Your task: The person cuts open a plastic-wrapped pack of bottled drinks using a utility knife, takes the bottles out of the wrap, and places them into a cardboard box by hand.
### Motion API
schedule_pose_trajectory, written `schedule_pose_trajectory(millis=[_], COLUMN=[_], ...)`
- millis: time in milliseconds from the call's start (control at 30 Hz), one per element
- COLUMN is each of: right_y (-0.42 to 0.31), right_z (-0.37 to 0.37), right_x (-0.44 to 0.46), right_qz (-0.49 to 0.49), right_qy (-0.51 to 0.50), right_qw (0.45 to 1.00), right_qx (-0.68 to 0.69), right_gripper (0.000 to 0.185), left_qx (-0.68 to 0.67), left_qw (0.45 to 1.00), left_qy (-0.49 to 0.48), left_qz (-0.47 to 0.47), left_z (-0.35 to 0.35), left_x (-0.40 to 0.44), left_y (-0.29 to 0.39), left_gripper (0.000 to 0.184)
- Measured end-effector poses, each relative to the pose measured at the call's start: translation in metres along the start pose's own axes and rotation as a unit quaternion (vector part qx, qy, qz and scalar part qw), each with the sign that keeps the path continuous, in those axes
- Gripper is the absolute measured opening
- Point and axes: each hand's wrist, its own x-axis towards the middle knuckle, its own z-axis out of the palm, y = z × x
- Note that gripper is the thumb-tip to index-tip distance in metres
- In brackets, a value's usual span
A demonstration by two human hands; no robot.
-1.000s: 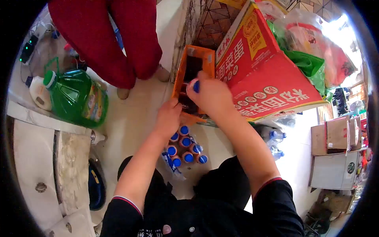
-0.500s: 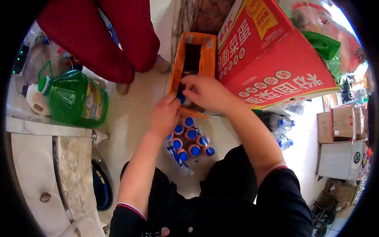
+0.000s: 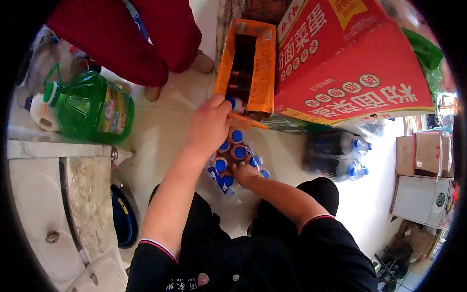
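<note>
An orange cardboard box [image 3: 265, 73] lies with its long opening facing up, and dark bottles show inside it. My left hand [image 3: 210, 121] is closed on the near left edge of this box, beside a blue-capped bottle [image 3: 230, 101] just inside. Below it on the floor sits a group of blue-capped bottles [image 3: 240, 152] in torn clear plastic wrap [image 3: 217, 181]. Among these, my right hand [image 3: 246, 175] has its fingers closed around the top of one bottle, whose cap is hidden by the hand.
A large red carton [image 3: 340, 63] stands right of the orange box. Wrapped dark bottles [image 3: 331, 153] lie beyond it. At left are a green oil jug [image 3: 82, 109] and a pale cabinet [image 3: 39, 204]. A person in dark red trousers [image 3: 170, 39] stands at the upper left.
My right hand has moved from the orange box down to the bottles on the floor. My left hand stays at the box's edge. The view has shifted slightly.
</note>
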Motion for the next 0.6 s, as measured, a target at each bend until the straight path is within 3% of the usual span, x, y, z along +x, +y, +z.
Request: schedule_pose_trajectory(millis=[67, 133, 200, 233, 267, 333, 433, 500, 533, 600], right_y=[0.004, -0.020, -0.029, -0.030, -0.034, -0.034, -0.053, -0.062, -0.063, -0.044], right_z=[-0.009, -0.083, -0.159, -0.193, -0.226, -0.256, -0.288, -0.316, -0.333, -0.348], right_x=[-0.008, -0.063, -0.134, -0.170, -0.203, -0.242, -0.219, -0.163, -0.128, -0.053], right_qz=[-0.026, 0.005, -0.006, -0.037, -0.016, -0.127, -0.099, 0.004, 0.083, 0.074], right_qy=[0.020, -0.024, 0.070, 0.181, 0.226, 0.482, 0.642, 0.596, 0.517, 0.427], right_qw=[0.999, 1.000, 0.996, 0.976, 0.965, 0.855, 0.752, 0.800, 0.851, 0.900], right_qx=[0.030, 0.014, 0.050, 0.116, 0.131, 0.142, 0.114, 0.068, 0.045, -0.037], right_gripper=[0.042, 0.046, 0.050, 0.049, 0.040, 0.040, 0.027, 0.040, 0.044, 0.039], left_qx=[-0.004, 0.023, 0.021, 0.021, 0.020, 0.013, 0.049, 0.039, 0.029, 0.009], left_qw=[1.000, 0.999, 1.000, 0.998, 0.999, 0.998, 0.998, 0.999, 0.999, 1.000], left_qy=[0.019, 0.016, -0.016, -0.056, -0.050, 0.026, 0.022, 0.010, -0.011, 0.008], left_qz=[0.000, 0.020, 0.005, -0.006, -0.008, 0.048, 0.036, 0.025, 0.011, 0.022], left_z=[-0.001, -0.003, -0.005, -0.008, -0.007, 0.001, 0.008, 0.000, -0.003, 0.000], left_x=[-0.001, 0.003, 0.005, 0.005, 0.005, 0.005, 0.001, 0.005, 0.006, 0.007], left_y=[0.001, 0.002, 0.002, 0.003, 0.002, -0.002, -0.002, 0.002, 0.004, 0.001], left_gripper=[0.017, 0.015, 0.019, 0.023, 0.023, 0.014, 0.015, 0.016, 0.017, 0.013])
